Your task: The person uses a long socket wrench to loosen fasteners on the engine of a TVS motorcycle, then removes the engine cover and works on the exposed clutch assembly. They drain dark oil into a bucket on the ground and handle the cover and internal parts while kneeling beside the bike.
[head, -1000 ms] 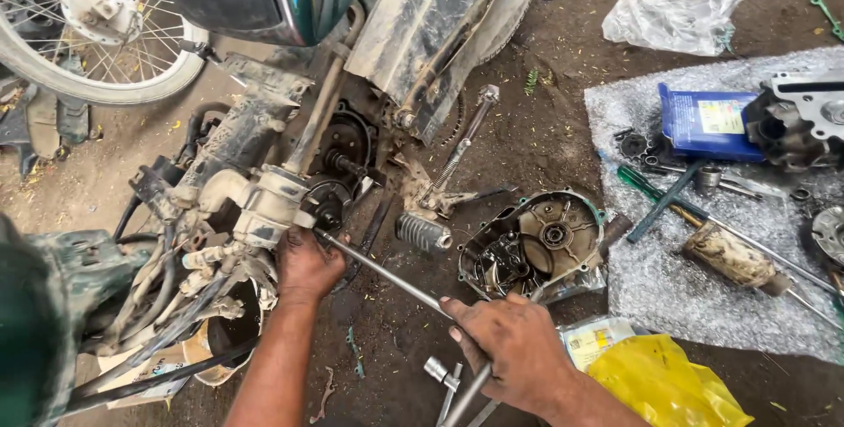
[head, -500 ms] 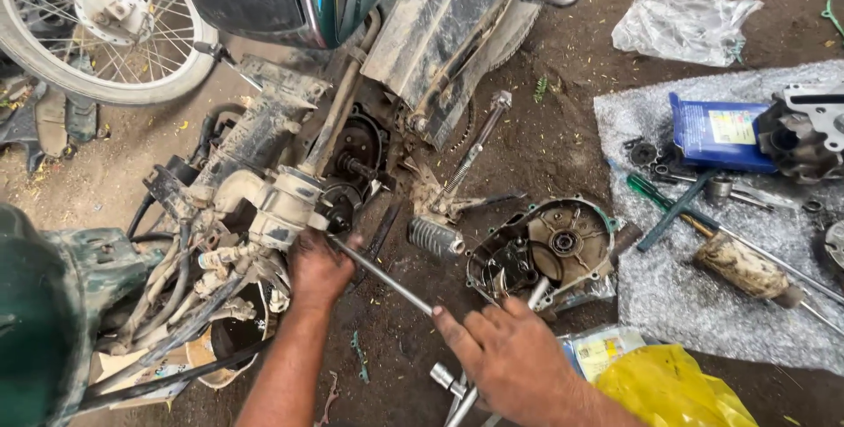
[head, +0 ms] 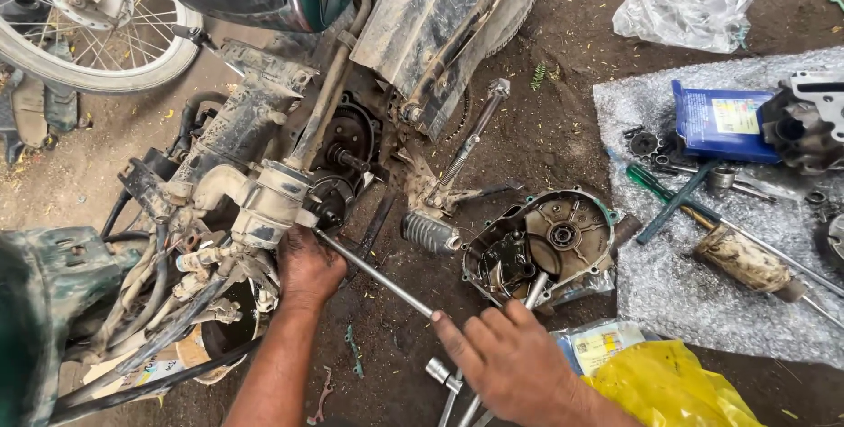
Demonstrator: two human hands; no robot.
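Right hand [head: 514, 361] now lower on wrench shaft [head: 374, 273], left hand [head: 308, 264] at engine [head: 338, 159].

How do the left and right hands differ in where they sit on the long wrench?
The left hand is closed around the long wrench at its engine end, against the motorcycle engine. The right hand sits at the outer end, fingers more spread over the handle. The left hand is higher in view, the right lower. Both are bare and grimy.
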